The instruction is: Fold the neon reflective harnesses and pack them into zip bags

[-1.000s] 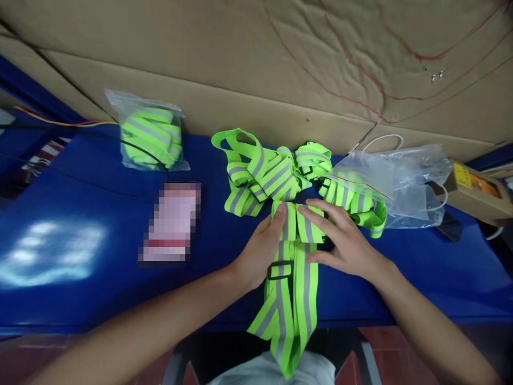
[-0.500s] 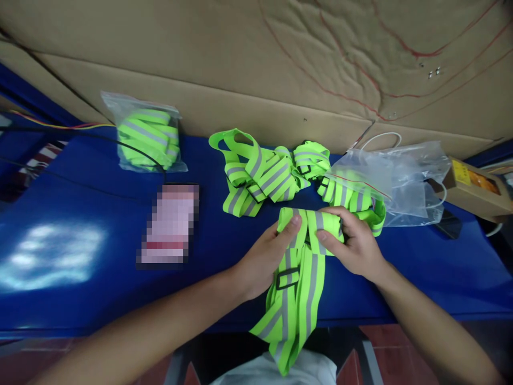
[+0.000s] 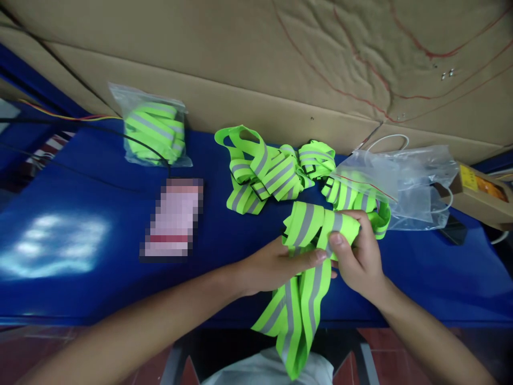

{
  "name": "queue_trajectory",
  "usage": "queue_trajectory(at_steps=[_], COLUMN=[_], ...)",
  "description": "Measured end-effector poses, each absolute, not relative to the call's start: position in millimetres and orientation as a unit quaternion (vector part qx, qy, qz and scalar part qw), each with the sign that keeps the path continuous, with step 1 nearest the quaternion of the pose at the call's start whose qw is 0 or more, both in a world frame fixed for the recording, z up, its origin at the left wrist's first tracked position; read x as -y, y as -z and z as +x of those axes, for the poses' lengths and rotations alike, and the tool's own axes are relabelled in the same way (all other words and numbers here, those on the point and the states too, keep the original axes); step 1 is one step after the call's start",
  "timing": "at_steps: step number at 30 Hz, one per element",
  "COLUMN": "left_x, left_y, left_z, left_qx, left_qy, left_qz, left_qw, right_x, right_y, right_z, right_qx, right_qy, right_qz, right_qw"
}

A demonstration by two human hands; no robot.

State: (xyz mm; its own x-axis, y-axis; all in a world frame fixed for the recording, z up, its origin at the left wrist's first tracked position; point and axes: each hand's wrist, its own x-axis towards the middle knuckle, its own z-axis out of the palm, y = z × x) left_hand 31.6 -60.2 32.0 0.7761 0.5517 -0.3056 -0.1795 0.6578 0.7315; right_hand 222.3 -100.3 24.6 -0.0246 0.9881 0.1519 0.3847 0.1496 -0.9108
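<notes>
Between my hands is a neon-yellow reflective strap (image 3: 306, 222) with a grey stripe, its upper part folded into a flat bundle. My right hand (image 3: 363, 262) grips the bundle's right end, thumb on top. My left hand (image 3: 286, 264) holds the strap from below, its thumb laid across the front; its other fingers are mostly hidden. Loose lengths hang past the table's front edge toward my lap. Just beyond lie more folded reflective straps (image 3: 276, 174) with black buckles, a smaller bundle (image 3: 316, 159) and another bundle (image 3: 347, 193) partly under clear plastic bags.
A zip bag of straps (image 3: 154, 131) stands at the back left of the blue table (image 3: 100, 289). A phone (image 3: 174, 216) with a blurred screen lies left. Clear plastic bags (image 3: 417, 182) and a cardboard box (image 3: 476, 195) are at the right. Cardboard (image 3: 240, 91) lines the back.
My left hand has moved from the bundle's left end to lower and nearer my right hand. The bundle has shifted right and tilted. The buckle on the hanging strap is now hidden.
</notes>
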Motion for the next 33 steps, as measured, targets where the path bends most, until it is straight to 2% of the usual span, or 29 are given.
queue_trajectory(at_steps=[5, 8, 10, 14, 17, 20, 24, 28, 30, 33], left_x=[57.3, 58.7, 60.2, 59.6, 57.7, 58.3, 61.3, 61.2, 60.5, 59.7], left_y=[-40.0, -38.4, -35.2, -32.7, -34.3, -32.7, -25.4, -19.0, -17.6, -18.3], left_z=[26.1, 24.9, 25.7, 26.8, 23.5, 20.7, 23.9, 28.0, 28.6, 28.6], left_qx=[-0.219, -0.212, -0.236, -0.202, -0.14, -0.112, -0.138, -0.193, -0.226, -0.231], left_qy=[-0.157, -0.104, -0.113, -0.112, -0.074, -0.095, -0.105, -0.101, -0.117, -0.124], left_qz=[0.416, 0.438, 0.422, 0.315, 0.27, 0.285, 0.266, 0.228, 0.219, 0.227], left_qw=[0.868, 0.867, 0.868, 0.92, 0.95, 0.947, 0.948, 0.949, 0.942, 0.938], right_x=[97.8, 95.1, 95.4, 96.4, 89.1, 78.3, 73.5, 78.9, 81.5, 81.5], right_y=[-33.3, -42.0, -46.1, -50.6, -52.3, -52.1, -55.1, -68.5, -73.9, -73.2], right_z=[222.8, 223.3, 225.6, 234.9, 241.6, 245.9, 251.0, 255.9, 257.7, 259.4], right_qx=[0.632, 0.621, 0.632, 0.697, 0.778, 0.836, 0.863, 0.861, 0.845, 0.795], right_qy=[-0.446, -0.523, -0.527, -0.419, -0.317, -0.25, -0.213, -0.312, -0.371, -0.404], right_qz=[-0.474, -0.441, -0.44, -0.43, -0.353, -0.303, -0.324, -0.347, -0.344, -0.377], right_qw=[0.422, 0.382, 0.359, 0.392, 0.412, 0.383, 0.323, 0.204, 0.172, 0.249])
